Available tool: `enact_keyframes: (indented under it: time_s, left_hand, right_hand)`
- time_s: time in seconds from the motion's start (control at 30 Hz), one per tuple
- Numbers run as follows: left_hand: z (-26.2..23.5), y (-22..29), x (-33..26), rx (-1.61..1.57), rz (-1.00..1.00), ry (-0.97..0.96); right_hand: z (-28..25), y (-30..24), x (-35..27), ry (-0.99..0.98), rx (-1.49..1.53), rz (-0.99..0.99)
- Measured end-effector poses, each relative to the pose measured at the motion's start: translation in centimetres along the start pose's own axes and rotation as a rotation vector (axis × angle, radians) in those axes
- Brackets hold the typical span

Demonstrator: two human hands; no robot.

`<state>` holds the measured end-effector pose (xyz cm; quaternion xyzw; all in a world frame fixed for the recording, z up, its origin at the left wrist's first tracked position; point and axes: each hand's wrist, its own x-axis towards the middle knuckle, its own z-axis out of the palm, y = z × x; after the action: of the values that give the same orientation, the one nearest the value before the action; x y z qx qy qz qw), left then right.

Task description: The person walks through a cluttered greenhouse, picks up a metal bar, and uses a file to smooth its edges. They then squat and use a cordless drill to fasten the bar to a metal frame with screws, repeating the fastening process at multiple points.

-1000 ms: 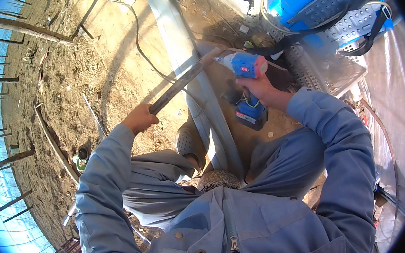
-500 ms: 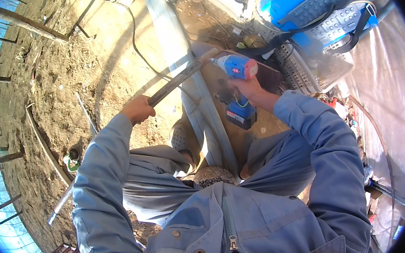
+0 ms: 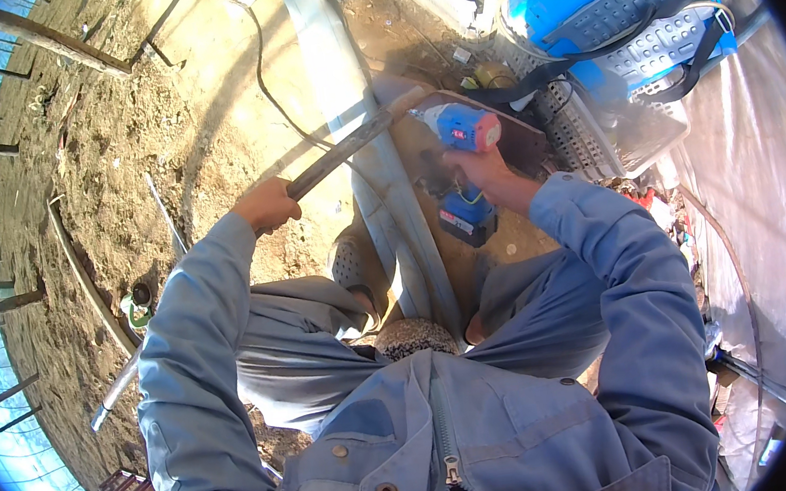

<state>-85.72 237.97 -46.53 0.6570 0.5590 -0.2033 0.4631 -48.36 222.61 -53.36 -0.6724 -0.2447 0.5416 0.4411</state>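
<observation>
My left hand (image 3: 267,204) is wrapped tight around the near end of a dark metal bar (image 3: 343,149), fingers curled fully about it. The bar slants up and away from that hand and crosses the grey metal post (image 3: 374,165), which runs from between my knees toward the top of the view. My right hand (image 3: 486,172) is clenched on the grip of a blue cordless drill (image 3: 460,136), just right of the post. The drill's nose points left at the spot where the bar meets the post; whether the bit touches there I cannot tell, as that part is blurred. The drill's battery pack (image 3: 466,218) hangs below my right hand, close beside the post.

Right of the post, beyond the drill, a blue backpack sprayer (image 3: 622,1) sits atop a grey plastic crate (image 3: 608,134). A black cable (image 3: 262,76) trails over the bare soil left of the post. Farther left of the post, a small green-and-white can (image 3: 137,309) lies on the earth near a thin pipe (image 3: 118,388).
</observation>
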Motion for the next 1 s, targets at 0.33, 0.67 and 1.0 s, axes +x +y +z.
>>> enact_keyframes:
  time_s: [0.33, 0.67, 1.0]
  left_hand:
    - [1.0, 2.2, -1.3, 0.046, 0.025, 0.046]
    - [1.5, 1.9, -1.8, 0.133, 0.041, 0.051]
    - [1.4, 1.5, -2.2, 0.123, 0.041, 0.064]
  right_hand:
    - [-0.5, 1.0, 1.7, -0.102, 0.061, 0.014]
    - [-2.7, 0.0, 2.5, -0.182, -0.128, 0.099]
    - [-1.8, 0.9, 2.8, -0.134, -0.131, 0.073]
